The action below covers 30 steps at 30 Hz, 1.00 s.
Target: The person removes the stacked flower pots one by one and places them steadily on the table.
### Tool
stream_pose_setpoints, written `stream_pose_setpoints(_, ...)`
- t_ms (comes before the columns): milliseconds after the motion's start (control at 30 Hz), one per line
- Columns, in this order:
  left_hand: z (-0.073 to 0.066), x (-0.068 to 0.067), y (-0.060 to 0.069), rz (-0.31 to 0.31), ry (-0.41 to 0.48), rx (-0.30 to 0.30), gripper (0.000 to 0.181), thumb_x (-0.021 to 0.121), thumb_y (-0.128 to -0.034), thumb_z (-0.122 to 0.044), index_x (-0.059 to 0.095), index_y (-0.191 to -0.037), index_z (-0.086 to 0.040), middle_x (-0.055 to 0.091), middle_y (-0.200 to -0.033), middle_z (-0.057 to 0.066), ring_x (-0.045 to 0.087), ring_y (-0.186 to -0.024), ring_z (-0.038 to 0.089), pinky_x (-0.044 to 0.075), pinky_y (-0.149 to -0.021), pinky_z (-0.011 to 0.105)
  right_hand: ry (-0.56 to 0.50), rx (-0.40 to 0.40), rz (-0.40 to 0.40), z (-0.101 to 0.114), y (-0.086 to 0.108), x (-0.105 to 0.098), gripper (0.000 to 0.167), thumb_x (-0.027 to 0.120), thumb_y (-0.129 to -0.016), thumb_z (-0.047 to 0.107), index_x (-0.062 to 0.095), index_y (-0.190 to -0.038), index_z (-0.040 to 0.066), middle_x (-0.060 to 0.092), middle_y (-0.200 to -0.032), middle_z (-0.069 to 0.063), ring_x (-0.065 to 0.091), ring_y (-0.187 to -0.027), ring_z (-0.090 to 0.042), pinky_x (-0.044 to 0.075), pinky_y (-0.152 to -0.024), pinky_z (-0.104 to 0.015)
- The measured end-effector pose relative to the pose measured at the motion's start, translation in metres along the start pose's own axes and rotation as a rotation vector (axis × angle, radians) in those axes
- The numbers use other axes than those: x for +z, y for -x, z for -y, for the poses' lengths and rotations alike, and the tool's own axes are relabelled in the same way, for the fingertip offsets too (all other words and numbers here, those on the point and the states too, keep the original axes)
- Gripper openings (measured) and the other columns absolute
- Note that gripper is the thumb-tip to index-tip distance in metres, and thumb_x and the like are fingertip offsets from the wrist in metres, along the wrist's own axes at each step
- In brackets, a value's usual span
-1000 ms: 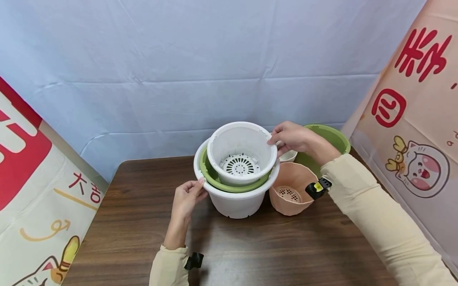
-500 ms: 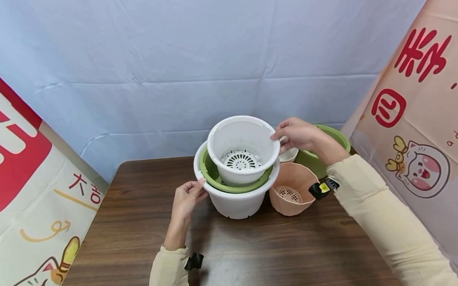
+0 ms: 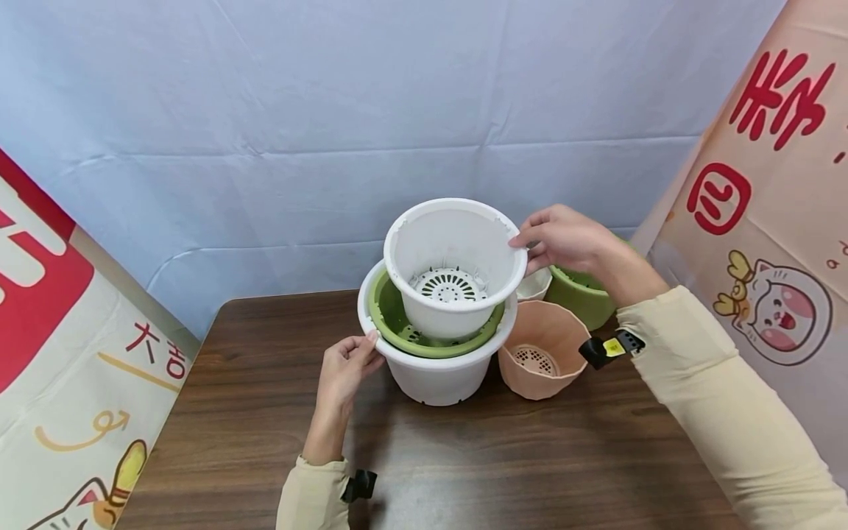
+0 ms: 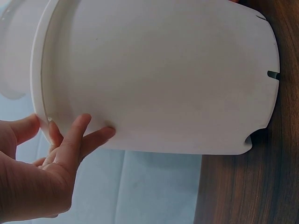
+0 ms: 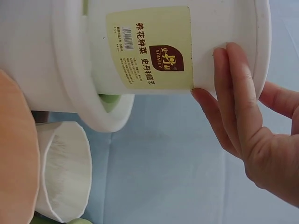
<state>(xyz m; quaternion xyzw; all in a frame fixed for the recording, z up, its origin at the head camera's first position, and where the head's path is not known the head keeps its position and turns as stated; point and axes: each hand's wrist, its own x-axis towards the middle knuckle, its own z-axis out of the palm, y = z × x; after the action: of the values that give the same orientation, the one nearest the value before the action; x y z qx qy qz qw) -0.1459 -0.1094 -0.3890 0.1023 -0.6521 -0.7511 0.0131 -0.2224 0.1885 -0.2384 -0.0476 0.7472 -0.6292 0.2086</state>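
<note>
My right hand [image 3: 563, 239] pinches the right rim of a smaller white flowerpot [image 3: 457, 221], its bottom slotted with drain holes. That pot is partly raised out of a green flowerpot [image 3: 391, 324], which is nested in a large white flowerpot [image 3: 437, 383] standing on the table. A printed label [image 5: 154, 51] shows on the smaller pot's side in the right wrist view. At the left rim of the large white pot, my left hand [image 3: 347, 368] grips with the thumb on top; in the left wrist view its fingers [image 4: 77, 133] lie along the outer wall.
A peach flowerpot [image 3: 539, 338] with a perforated base stands right of the stack. Behind it are a small white faceted pot [image 3: 535, 285] and another green flowerpot [image 3: 583, 298], partly hidden by my right arm. A pale cloth [image 3: 305, 147] hangs behind the brown table [image 3: 278, 353].
My right hand has lifted the smaller white flowerpot upward and slightly right, and more of the green pot's inside shows. My left hand has stayed on the large pot's rim.
</note>
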Motion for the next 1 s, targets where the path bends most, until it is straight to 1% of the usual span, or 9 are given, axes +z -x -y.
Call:
stream_pose_setpoints(167, 0.001, 0.000, 0.000, 0.001, 0.001, 0.004, 0.023, 0.059, -0.0897, -0.011, 0.056, -0.090, 0.012, 0.063, -0.075, 0.007, 0.064, -0.072, 0.011, 0.056, -0.072, 0.030, -0.011, -0.031, -0.013, 0.006, 0.005, -0.003, 0.014, 0.048, -0.090, -0.005, 0.047, -0.096, -0.018, 0.057, -0.081, -0.017, 0.062, -0.067, -0.021, 0.057, -0.064, -0.033)
stream_pose_setpoints(333, 0.001, 0.000, 0.000, 0.005, 0.001, 0.006, 0.023, 0.059, -0.0896, -0.010, 0.055, -0.090, 0.012, 0.063, -0.076, 0.007, 0.063, -0.072, 0.011, 0.055, -0.074, 0.031, -0.037, -0.059, -0.032, 0.010, 0.011, -0.006, 0.008, 0.049, -0.089, -0.005, 0.053, -0.088, -0.012, 0.056, -0.080, -0.015, 0.061, -0.066, -0.019, 0.057, -0.063, -0.031)
stream_pose_setpoints(500, 0.000, 0.000, 0.001, 0.008, 0.002, 0.005, 0.023, 0.059, -0.0898, -0.010, 0.055, -0.090, 0.013, 0.063, -0.076, 0.008, 0.063, -0.072, 0.011, 0.055, -0.075, 0.032, -0.066, -0.075, -0.050, 0.013, 0.016, -0.008, 0.010, 0.049, -0.089, -0.005, 0.056, -0.083, -0.009, 0.057, -0.079, -0.015, 0.063, -0.067, -0.020, 0.057, -0.062, -0.030)
stream_pose_setpoints(633, 0.000, 0.000, 0.001, 0.010, 0.002, 0.008, 0.023, 0.059, -0.0898, -0.010, 0.055, -0.090, 0.013, 0.063, -0.076, 0.008, 0.063, -0.071, 0.011, 0.055, -0.075, 0.032, -0.104, -0.091, -0.041, 0.015, 0.020, -0.010, 0.013, 0.050, -0.089, -0.005, 0.059, -0.080, -0.008, 0.058, -0.077, -0.015, 0.063, -0.065, -0.020, 0.057, -0.061, -0.031)
stream_pose_setpoints(767, 0.000, 0.000, 0.000, 0.007, 0.009, 0.005, 0.022, 0.058, -0.0900, -0.009, 0.055, -0.089, 0.012, 0.063, -0.076, 0.008, 0.064, -0.071, 0.011, 0.054, -0.077, 0.034, -0.122, -0.101, -0.046, 0.017, 0.023, -0.014, 0.014, 0.050, -0.089, -0.006, 0.059, -0.078, -0.006, 0.060, -0.076, -0.014, 0.063, -0.065, -0.020, 0.057, -0.060, -0.030)
stream_pose_setpoints(1000, 0.000, 0.001, 0.001, 0.012, 0.009, 0.013, 0.022, 0.058, -0.0900, -0.009, 0.055, -0.089, 0.012, 0.062, -0.075, 0.007, 0.063, -0.070, 0.010, 0.055, -0.076, 0.033, -0.190, -0.127, -0.063, 0.017, 0.033, -0.026, 0.012, 0.053, -0.087, -0.007, 0.060, -0.077, -0.005, 0.061, -0.076, -0.015, 0.065, -0.067, -0.024, 0.057, -0.060, -0.033)
